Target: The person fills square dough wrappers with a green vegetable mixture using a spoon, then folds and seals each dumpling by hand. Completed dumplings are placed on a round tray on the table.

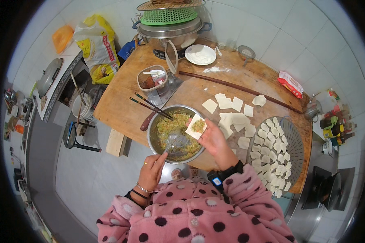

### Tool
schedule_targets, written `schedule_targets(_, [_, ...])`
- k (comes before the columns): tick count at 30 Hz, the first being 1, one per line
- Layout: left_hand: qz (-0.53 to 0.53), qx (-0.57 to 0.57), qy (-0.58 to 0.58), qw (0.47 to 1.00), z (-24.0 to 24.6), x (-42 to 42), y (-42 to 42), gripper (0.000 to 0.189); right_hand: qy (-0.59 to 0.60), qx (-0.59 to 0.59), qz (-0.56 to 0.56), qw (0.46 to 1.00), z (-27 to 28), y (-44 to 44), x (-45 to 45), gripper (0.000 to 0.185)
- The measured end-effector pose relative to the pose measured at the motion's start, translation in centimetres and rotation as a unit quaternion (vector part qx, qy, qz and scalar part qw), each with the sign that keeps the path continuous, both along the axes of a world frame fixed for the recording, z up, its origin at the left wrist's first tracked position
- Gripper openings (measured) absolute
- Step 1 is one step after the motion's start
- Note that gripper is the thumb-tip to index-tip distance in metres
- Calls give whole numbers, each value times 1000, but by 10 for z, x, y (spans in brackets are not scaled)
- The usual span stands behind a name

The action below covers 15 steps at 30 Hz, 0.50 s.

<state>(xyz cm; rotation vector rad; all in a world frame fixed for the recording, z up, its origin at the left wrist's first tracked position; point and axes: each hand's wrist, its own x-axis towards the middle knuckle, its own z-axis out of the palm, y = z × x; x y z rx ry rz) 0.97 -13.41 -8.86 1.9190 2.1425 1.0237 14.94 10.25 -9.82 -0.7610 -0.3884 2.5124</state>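
My left hand (pixel 152 170) grips the handle of a shiny spoon (pixel 172 140), whose bowl rests in the chopped vegetable filling (pixel 185 120). That filling lies in a steel mixing bowl (pixel 151 145) at the table's near edge. On my right hand (pixel 214 140) sits a square dough wrapper (pixel 189 131) with a mound of filling on it, held flat beside the bowl's right rim. Loose square wrappers (pixel 233 119) are spread on the table beyond this hand. Farther right, a round slotted tray (pixel 293 145) carries rows of folded dumplings (pixel 272 152).
Dark chopsticks (pixel 150 106) lean in the bowl, and a cleaver's wooden handle (pixel 146 122) shows beside it. Behind stand a lidded plastic container (pixel 152 86), a plate of flour (pixel 197 62) and a large steel pot (pixel 170 32). A long rolling pin (pixel 240 91) crosses the wooden table (pixel 121 91).
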Motion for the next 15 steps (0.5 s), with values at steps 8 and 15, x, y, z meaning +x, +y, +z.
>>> schedule_targets(8, [5,-7,47,999,27,-2,26,46,-17,93,121,988,25,-20,7,41])
schedule_targets(15, [-72,106,108,986,40,-4,57,33,2,62,165,984,33,-40,9,38])
